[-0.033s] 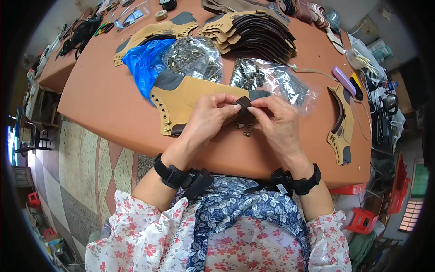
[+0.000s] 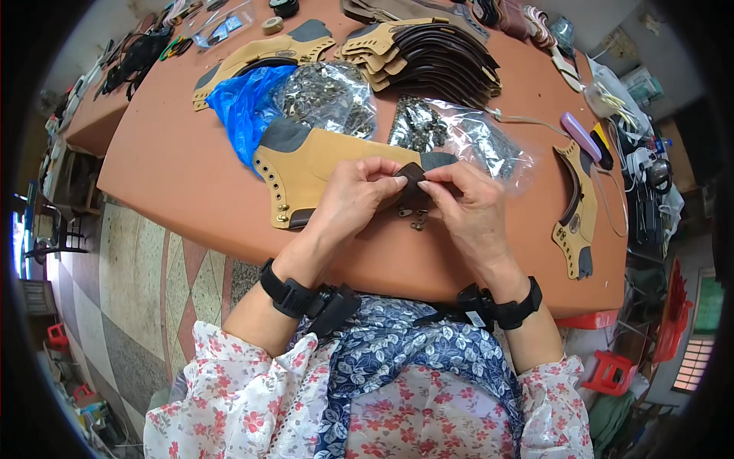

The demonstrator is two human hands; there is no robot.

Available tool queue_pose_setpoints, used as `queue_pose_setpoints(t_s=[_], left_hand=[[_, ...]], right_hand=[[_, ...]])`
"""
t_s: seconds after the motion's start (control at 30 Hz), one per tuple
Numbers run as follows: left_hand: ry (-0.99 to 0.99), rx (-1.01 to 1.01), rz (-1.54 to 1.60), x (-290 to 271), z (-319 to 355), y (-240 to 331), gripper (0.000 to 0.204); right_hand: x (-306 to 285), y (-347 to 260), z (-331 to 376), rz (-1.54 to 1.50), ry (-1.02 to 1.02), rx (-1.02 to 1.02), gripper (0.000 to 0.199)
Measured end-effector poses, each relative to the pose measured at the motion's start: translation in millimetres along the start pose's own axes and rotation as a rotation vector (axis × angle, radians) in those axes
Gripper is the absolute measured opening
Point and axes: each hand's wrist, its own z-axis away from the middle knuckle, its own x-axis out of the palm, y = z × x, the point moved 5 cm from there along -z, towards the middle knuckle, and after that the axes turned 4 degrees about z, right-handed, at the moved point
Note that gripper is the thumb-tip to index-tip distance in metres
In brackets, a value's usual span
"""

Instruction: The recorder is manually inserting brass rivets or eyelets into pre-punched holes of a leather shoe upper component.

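Note:
A tan leather piece [image 2: 321, 157], like a shoe upper, lies before me with grey corner patches and a row of metal eyelets down its left edge. Brass-coloured hooks [image 2: 282, 213] sit at the lower end of that row. Close to its right end, my left hand [image 2: 359, 191] pinches a dark brown leather flap [image 2: 411, 174] between thumb and fingers. My right hand [image 2: 468, 203] pinches the flap's right edge, fingertips close to the left thumb. Whether a small fitting is between the right fingertips is hidden. Just below lie several small metal fittings [image 2: 417, 224].
Beyond the piece are a blue plastic bag [image 2: 243, 115] and clear bags of metal fittings [image 2: 325, 96] [image 2: 424, 126]. A stack of similar uppers [image 2: 440, 65] stands farther back. At right lie another upper [image 2: 579, 206] and a purple-handled tool [image 2: 579, 136]. The table's front edge [image 2: 397, 291] is near my waist.

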Motion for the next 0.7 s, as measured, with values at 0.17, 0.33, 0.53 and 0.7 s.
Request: queue_pose_setpoints(t_s=[0.17, 0.33, 0.53, 0.7], left_hand=[[0.005, -0.015, 0.026, 0, 0, 0, 0.009], [-0.011, -0.029, 0.068, 1, 3, 3, 0.010], [-0.021, -0.065, 0.021, -1, 3, 2, 0.011], [-0.026, -0.077, 0.019, -1, 3, 3, 0.011]], right_hand=[[5, 4, 1, -0.091, 0.000, 0.043, 0.008], [14, 6, 3, -0.071, 0.051, -0.027, 0.010], [14, 6, 5, 0.010, 0.054, -0.135, 0.012], [13, 7, 5, -0.096, 0.032, -0.024, 0.010]])
